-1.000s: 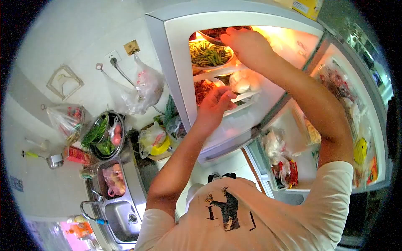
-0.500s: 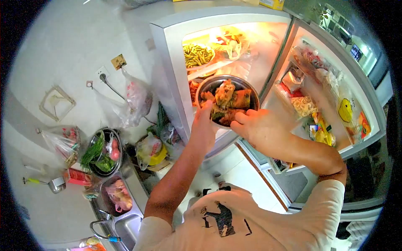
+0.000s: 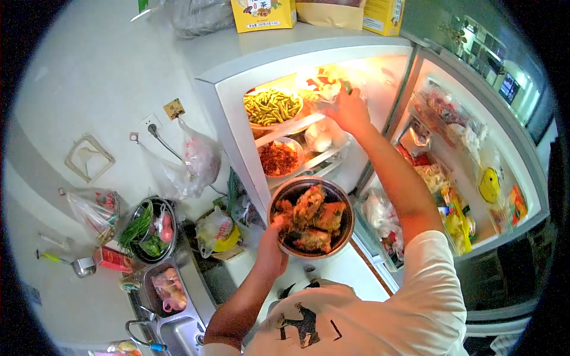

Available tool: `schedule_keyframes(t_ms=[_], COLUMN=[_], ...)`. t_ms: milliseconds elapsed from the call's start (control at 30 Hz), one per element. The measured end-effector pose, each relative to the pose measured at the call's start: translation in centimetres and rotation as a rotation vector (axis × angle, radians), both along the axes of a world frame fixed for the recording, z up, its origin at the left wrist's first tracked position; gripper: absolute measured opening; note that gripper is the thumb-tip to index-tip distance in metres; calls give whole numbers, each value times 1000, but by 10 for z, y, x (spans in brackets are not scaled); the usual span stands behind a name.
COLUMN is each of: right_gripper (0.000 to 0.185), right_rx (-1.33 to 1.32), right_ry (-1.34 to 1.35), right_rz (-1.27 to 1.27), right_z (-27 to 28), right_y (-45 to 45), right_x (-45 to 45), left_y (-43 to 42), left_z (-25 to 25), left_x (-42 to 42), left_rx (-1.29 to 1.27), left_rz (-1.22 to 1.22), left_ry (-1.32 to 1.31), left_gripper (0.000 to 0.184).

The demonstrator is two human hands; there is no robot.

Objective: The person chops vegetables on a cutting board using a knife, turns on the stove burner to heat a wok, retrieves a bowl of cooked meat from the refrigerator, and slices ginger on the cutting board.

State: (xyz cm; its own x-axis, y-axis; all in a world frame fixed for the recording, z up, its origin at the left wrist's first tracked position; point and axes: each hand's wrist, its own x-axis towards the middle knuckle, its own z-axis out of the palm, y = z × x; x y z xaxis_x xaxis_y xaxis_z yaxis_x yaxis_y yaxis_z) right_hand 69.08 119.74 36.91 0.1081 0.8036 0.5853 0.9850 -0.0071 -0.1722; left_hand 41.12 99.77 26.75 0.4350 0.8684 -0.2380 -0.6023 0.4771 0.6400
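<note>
My left hand (image 3: 274, 246) grips the rim of a round metal bowl (image 3: 350, 228) in front of the open fridge. Chunks of browned, sauced food (image 3: 313, 216) lie inside it. Up at the fridge's top shelf, my right hand (image 3: 352, 111) reaches in with thumb and fingers apart, against or just beside a clear plastic bag (image 3: 323, 83) with pale and orange contents. To its left sits a bowl of green beans (image 3: 273, 108). On the shelf below are a bowl of dark red food (image 3: 279, 159) and a pale bagged item (image 3: 320, 135).
The fridge door (image 3: 481, 249) stands open at the right, its racks holding several packets. Boxes (image 3: 264, 15) rest on top of the fridge. At the left are a sink (image 3: 184, 329), a basin of greens (image 3: 169, 246) and hanging plastic bags (image 3: 199, 157).
My right hand has left the bowl and moved up into the fridge. The bowl has come down and back toward me in my left hand, uncovering the lower shelf.
</note>
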Motion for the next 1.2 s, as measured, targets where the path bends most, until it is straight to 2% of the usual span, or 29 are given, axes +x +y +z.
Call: schedule_keyframes(t_ms=[133, 200, 233, 300, 400, 500, 667, 733, 767, 833, 867, 933, 967, 1000, 1033, 1067, 1100, 1133, 1167, 1200], right_gripper=[77, 61, 61, 45, 35, 33, 31, 32, 35, 42, 46, 47, 37, 25, 16, 13, 16, 21, 22, 22], right_rx=[-72, -62, -65, 39, 166, 97, 160, 131, 71, 184, 355, 402, 469, 232, 103, -119, -206, -636, -890, -1055], right_ry=[49, 18, 19, 51, 110, 57, -16, -2, 143, 207, 126, 379, 409, 619, 766, 832, 793, 905, 1068, 1104], right_rz=[-48, -63, -50, 29, 111, 64, 82, 70, 46, 69, 117, 251, 238, 225, 275, 258, 302, 119, -38, -175], right_z=[7, 14, 13, 6, -8, -20, -24, -8, 9, 11, 2, -20, -52, -71, -99, -146, -189, -269, -332, -334], right_y=[48, 62, 72, 90, 122, 170, 181, 156, 122, 59, 27, -44, -70, -117, -158, -197, -238, -279, -330, -380], right_x=[8, 12, 16, 24, 27, 29, 28, 20, 9, 2, 1, 0, -1, -8, -11, -5, 4, 36, 69, 92], left_y=[-3, -2, 0, 3, 5, 4, 3, 0, -1, -4, -6, -10, -12, -14, -20, -24, -28, -33, -38, -43], left_z=[-9, -13, -15, -22, -26, -26, -23, -20, -20, -21, -21, -23, -26, -31, -30, -26, -24, -25, -25, -26], left_x=[4, 4, 6, 10, 15, 19, 27, 29, 29, 28, 27, 20, 16, 9, 4, -2, -7, -15, -21, -28], left_rx=[-14, -32, -35, -25, -36, -43, -49, -53, -58, -35, 4, -31, -69, -16, -24, -51, -77, -76, -80, -75], left_rz=[82, 98, 94, 147, 205, 222, 228, 242, 234, 226, 219, 196, 189, 163, 147, 145, 144, 121, 106, 105], left_ry=[91, 82, 70, 79, 97, 113, 77, 97, 98, 94, 78, 58, 37, 56, 58, 35, 12, 28, 26, 47], left_gripper=[55, 54, 54, 54, 53, 53, 52, 52, 52, 52, 51, 51, 52, 52, 52, 52, 53, 53, 53, 52])
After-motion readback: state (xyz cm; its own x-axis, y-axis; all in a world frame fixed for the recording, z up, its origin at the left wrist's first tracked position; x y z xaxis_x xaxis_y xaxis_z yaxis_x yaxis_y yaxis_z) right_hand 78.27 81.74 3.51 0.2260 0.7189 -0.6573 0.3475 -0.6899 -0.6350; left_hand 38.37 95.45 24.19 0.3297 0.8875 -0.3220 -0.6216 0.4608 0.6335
